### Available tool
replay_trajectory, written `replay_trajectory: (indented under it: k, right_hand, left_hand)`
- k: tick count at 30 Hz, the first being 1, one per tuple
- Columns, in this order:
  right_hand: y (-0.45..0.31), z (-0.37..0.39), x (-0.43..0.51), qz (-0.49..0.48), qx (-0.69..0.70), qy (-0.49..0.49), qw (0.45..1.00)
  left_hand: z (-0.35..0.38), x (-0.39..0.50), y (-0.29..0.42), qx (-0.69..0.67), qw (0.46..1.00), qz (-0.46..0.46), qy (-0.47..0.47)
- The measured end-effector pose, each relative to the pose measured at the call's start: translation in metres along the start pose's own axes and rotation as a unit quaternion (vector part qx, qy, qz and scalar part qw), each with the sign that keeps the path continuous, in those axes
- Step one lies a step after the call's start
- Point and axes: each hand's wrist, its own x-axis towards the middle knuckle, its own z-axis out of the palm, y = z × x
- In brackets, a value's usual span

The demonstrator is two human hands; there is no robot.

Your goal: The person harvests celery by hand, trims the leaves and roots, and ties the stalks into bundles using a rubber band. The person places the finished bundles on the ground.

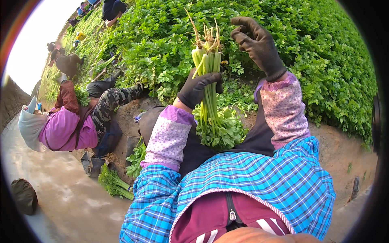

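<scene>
A bunch of celery [214, 103] hangs upside down in front of me, its pale roots at the top and its leaves down over my dark trousers. My left hand [200, 85], in a dark glove, is wrapped around the stalks below the root ends. To the right of the roots and apart from them, my right hand [258, 44] is raised in a matching glove. Its fingers are curled with a gap between them, and nothing shows in it. Standing celery plants [170, 39] grow densely just beyond both hands.
At the left a co-worker in a purple top [70, 130] holds leafy stalks. A tied celery bundle [115, 183] lies on the ground behind my left side. Farther off are other people [67, 63] and a yellow container [80, 36]. A dark cap-like object [24, 196] lies at lower left.
</scene>
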Motion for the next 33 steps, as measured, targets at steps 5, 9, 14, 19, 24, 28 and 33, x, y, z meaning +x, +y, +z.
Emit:
replay_trajectory:
  k: [5,9,14,19,24,28,33]
  right_hand:
    - [0.01,-0.014,-0.011,0.094,0.017,-0.189,0.977]
    - [-0.001,-0.044,0.006,0.012,-0.028,0.022,0.999]
    - [0.007,-0.004,-0.025,-0.261,-0.426,-0.061,0.864]
    - [0.043,0.015,-0.014,-0.227,-0.372,0.001,0.9]
    - [0.041,-0.017,0.023,-0.087,-0.128,-0.036,0.987]
    - [0.034,-0.008,0.017,-0.059,-0.054,-0.141,0.987]
    - [0.045,0.006,0.012,-0.039,0.053,-0.183,0.981]
  left_hand:
    - [-0.004,-0.001,0.0,-0.024,0.996,-0.018,-0.08]
    - [0.0,-0.001,-0.002,-0.043,0.998,-0.023,-0.051]
    - [0.011,0.006,-0.006,-0.023,0.999,-0.038,-0.031]
    - [0.016,0.006,-0.01,-0.018,0.999,-0.031,0.01]
    - [0.012,0.0,-0.004,-0.011,0.999,-0.048,-0.004]
    - [0.008,-0.001,-0.004,-0.029,0.997,-0.035,-0.058]
    - [0.003,-0.003,-0.009,-0.014,0.999,-0.026,-0.043]
